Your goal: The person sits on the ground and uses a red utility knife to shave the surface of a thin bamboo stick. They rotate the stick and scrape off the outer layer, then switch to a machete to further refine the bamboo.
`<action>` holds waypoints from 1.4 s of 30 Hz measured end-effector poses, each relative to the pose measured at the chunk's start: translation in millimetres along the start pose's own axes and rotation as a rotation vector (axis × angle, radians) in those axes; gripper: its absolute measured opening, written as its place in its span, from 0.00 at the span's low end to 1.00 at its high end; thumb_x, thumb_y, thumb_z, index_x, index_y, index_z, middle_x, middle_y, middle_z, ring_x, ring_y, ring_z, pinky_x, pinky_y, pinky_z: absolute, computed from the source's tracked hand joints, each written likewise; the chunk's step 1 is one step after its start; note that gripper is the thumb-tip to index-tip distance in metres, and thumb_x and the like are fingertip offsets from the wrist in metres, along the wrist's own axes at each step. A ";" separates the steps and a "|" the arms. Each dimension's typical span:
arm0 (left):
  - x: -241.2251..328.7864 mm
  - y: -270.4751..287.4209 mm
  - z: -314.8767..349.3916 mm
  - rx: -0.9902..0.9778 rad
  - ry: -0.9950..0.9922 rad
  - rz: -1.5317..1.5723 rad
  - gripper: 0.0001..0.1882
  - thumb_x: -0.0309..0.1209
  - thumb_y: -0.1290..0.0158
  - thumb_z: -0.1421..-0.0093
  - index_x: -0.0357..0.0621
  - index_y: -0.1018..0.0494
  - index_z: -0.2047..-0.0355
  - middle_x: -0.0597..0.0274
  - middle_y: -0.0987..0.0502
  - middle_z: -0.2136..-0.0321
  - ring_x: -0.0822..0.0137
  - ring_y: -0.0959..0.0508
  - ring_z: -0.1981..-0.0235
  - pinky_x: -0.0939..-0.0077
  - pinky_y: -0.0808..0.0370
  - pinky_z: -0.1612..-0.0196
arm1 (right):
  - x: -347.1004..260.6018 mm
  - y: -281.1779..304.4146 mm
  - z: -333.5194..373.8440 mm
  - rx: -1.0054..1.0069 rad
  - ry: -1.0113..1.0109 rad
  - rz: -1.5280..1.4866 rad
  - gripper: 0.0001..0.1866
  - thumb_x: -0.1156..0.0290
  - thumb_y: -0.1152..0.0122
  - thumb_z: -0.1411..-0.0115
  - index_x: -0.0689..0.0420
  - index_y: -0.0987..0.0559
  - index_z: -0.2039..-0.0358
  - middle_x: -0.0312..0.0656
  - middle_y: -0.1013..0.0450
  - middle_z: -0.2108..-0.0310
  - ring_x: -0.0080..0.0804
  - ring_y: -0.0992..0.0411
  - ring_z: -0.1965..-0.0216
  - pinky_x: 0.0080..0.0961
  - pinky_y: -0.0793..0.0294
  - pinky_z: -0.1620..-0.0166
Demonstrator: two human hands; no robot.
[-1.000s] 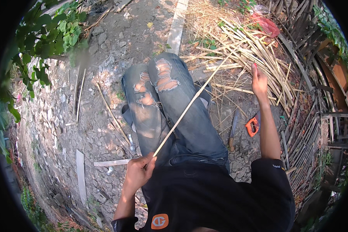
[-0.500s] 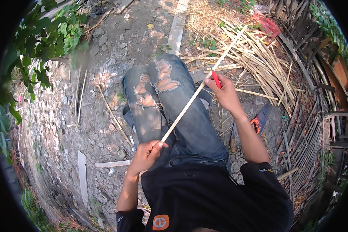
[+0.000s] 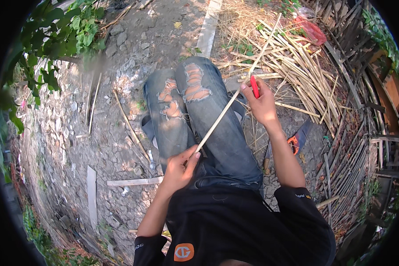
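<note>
A long, thin pale strip, which looks like split bamboo (image 3: pixel 218 120), slants across my lap from lower left to upper right. Its near end is pinched between the thumb and fingers of my left hand (image 3: pixel 180 168), above my thigh. Farther up the strip, my right hand (image 3: pixel 262 104) is closed around a small red-handled tool (image 3: pixel 254 87), with the thumb against the strip. Whatever blade the tool has is too small to make out. Beyond that hand the strip runs on over a pile of similar strips (image 3: pixel 303 75).
A handsaw (image 3: pixel 300 135) with an orange and black handle lies on the ground right of my legs. Flat pale boards (image 3: pixel 91 195) rest on the cracked soil at left. Stacked sticks (image 3: pixel 348 177) line the right side, and leafy branches (image 3: pixel 44 44) hang at upper left.
My left hand has moved up and to the right with the strip's near end, closer to my right hand. The red-handled tool now stands more upright in my right hand.
</note>
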State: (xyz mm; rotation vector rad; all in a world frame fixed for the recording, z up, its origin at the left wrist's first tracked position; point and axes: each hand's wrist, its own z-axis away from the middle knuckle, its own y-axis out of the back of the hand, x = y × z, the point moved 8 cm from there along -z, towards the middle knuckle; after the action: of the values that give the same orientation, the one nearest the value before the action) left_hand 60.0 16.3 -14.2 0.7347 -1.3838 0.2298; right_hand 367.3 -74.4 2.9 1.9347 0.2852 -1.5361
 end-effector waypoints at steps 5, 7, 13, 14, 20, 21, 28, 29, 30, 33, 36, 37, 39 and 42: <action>-8.0 -14.7 -13.6 -0.056 0.163 0.067 0.14 0.31 0.45 0.27 0.34 0.19 0.49 0.70 0.31 0.83 0.81 0.37 0.81 0.76 0.38 0.77 | -30.1 -30.4 57.3 -0.355 0.113 0.428 0.26 0.52 0.44 0.27 0.66 0.21 0.71 0.57 0.26 0.80 0.55 0.24 0.76 0.46 0.27 0.68; -5.1 -20.2 -22.5 -0.057 0.172 0.087 0.15 0.33 0.45 0.27 0.34 0.18 0.50 0.71 0.31 0.83 0.81 0.37 0.81 0.76 0.38 0.77 | -39.4 -36.0 73.5 -0.454 0.105 0.508 0.28 0.50 0.45 0.28 0.65 0.20 0.71 0.59 0.25 0.79 0.61 0.24 0.74 0.51 0.26 0.67; 16.9 -33.6 -51.1 0.001 0.094 0.051 0.13 0.32 0.45 0.28 0.33 0.18 0.53 0.64 0.29 0.83 0.80 0.35 0.81 0.75 0.37 0.77 | -41.6 -50.0 94.9 -0.563 0.134 0.604 0.29 0.48 0.45 0.28 0.65 0.19 0.70 0.59 0.23 0.79 0.62 0.23 0.75 0.53 0.24 0.68; 16.4 -34.8 -52.6 0.002 0.108 0.071 0.13 0.32 0.45 0.28 0.34 0.18 0.53 0.63 0.28 0.83 0.79 0.35 0.80 0.74 0.37 0.77 | -41.2 -51.3 95.2 -0.560 0.149 0.598 0.28 0.48 0.45 0.28 0.65 0.19 0.69 0.58 0.23 0.79 0.62 0.22 0.74 0.53 0.24 0.68; 7.8 -31.6 -46.7 0.008 0.078 0.054 0.12 0.31 0.46 0.27 0.36 0.18 0.53 0.59 0.31 0.84 0.78 0.37 0.81 0.72 0.37 0.76 | -39.2 -60.0 102.8 -0.472 0.197 0.612 0.28 0.48 0.44 0.28 0.63 0.21 0.70 0.57 0.25 0.81 0.62 0.23 0.76 0.54 0.24 0.71; 10.0 -28.0 -44.4 0.004 0.070 0.037 0.12 0.31 0.46 0.27 0.36 0.18 0.53 0.59 0.32 0.85 0.78 0.37 0.81 0.72 0.37 0.76 | -41.1 -60.5 103.2 -0.441 0.213 0.607 0.28 0.47 0.43 0.28 0.63 0.22 0.71 0.57 0.26 0.83 0.63 0.24 0.77 0.54 0.25 0.72; 13.3 7.2 21.3 -0.100 0.244 0.071 0.11 0.28 0.45 0.28 0.34 0.17 0.54 0.66 0.35 0.86 0.80 0.39 0.82 0.76 0.39 0.78 | 20.8 -18.2 49.3 -0.196 -0.004 0.684 0.30 0.49 0.50 0.25 0.66 0.21 0.68 0.61 0.23 0.77 0.64 0.22 0.71 0.53 0.23 0.66; 16.8 18.8 42.3 -0.134 0.199 0.045 0.11 0.28 0.44 0.28 0.33 0.17 0.54 0.69 0.35 0.86 0.81 0.39 0.82 0.76 0.40 0.78 | 44.1 2.5 33.2 -0.134 -0.037 0.680 0.31 0.49 0.52 0.24 0.67 0.21 0.68 0.62 0.25 0.78 0.65 0.22 0.71 0.53 0.24 0.66; 18.4 32.1 60.5 -0.167 0.153 0.025 0.11 0.27 0.44 0.28 0.32 0.17 0.55 0.72 0.35 0.86 0.82 0.39 0.82 0.77 0.41 0.78 | 54.7 20.6 26.9 -0.152 -0.059 0.634 0.32 0.49 0.53 0.23 0.68 0.22 0.69 0.62 0.27 0.79 0.62 0.24 0.73 0.51 0.27 0.67; 16.7 67.0 92.3 -0.161 0.278 -0.038 0.11 0.27 0.44 0.28 0.32 0.16 0.55 0.77 0.35 0.85 0.83 0.41 0.82 0.79 0.44 0.79 | 62.4 58.3 13.7 -0.064 -0.091 0.537 0.34 0.48 0.53 0.23 0.69 0.23 0.72 0.58 0.31 0.82 0.52 0.31 0.79 0.47 0.32 0.69; 2.8 68.6 92.6 -0.046 0.332 0.121 0.11 0.27 0.44 0.28 0.32 0.16 0.55 0.79 0.36 0.85 0.85 0.42 0.82 0.81 0.46 0.79 | 53.8 62.0 22.2 -0.008 -0.083 0.506 0.34 0.48 0.51 0.23 0.69 0.24 0.73 0.54 0.33 0.84 0.43 0.35 0.81 0.43 0.34 0.71; 0.5 65.7 82.9 -0.024 0.308 0.133 0.11 0.27 0.45 0.27 0.33 0.16 0.54 0.79 0.36 0.85 0.85 0.42 0.82 0.81 0.46 0.79 | 49.5 61.6 24.7 0.003 -0.070 0.500 0.34 0.48 0.51 0.23 0.69 0.24 0.73 0.53 0.34 0.84 0.40 0.36 0.81 0.42 0.34 0.71; -2.0 49.7 58.2 0.012 0.265 0.156 0.12 0.28 0.46 0.27 0.33 0.16 0.54 0.78 0.36 0.84 0.86 0.41 0.82 0.82 0.47 0.78 | 44.1 47.8 30.4 -0.046 -0.075 0.453 0.31 0.50 0.48 0.25 0.69 0.23 0.72 0.53 0.33 0.84 0.42 0.35 0.81 0.42 0.34 0.71; -6.0 18.6 19.2 -0.015 0.289 0.289 0.13 0.30 0.47 0.26 0.33 0.17 0.53 0.78 0.36 0.84 0.85 0.41 0.81 0.81 0.46 0.78 | 13.6 21.6 46.6 -0.134 -0.025 0.396 0.28 0.52 0.45 0.27 0.68 0.23 0.70 0.58 0.31 0.83 0.52 0.28 0.80 0.44 0.32 0.71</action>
State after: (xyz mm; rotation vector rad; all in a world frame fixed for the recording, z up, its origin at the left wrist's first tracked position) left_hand 32.9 20.6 -13.4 0.4650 -1.2084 0.5313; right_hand 345.9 -122.0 -7.4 1.7404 -0.0090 -1.2465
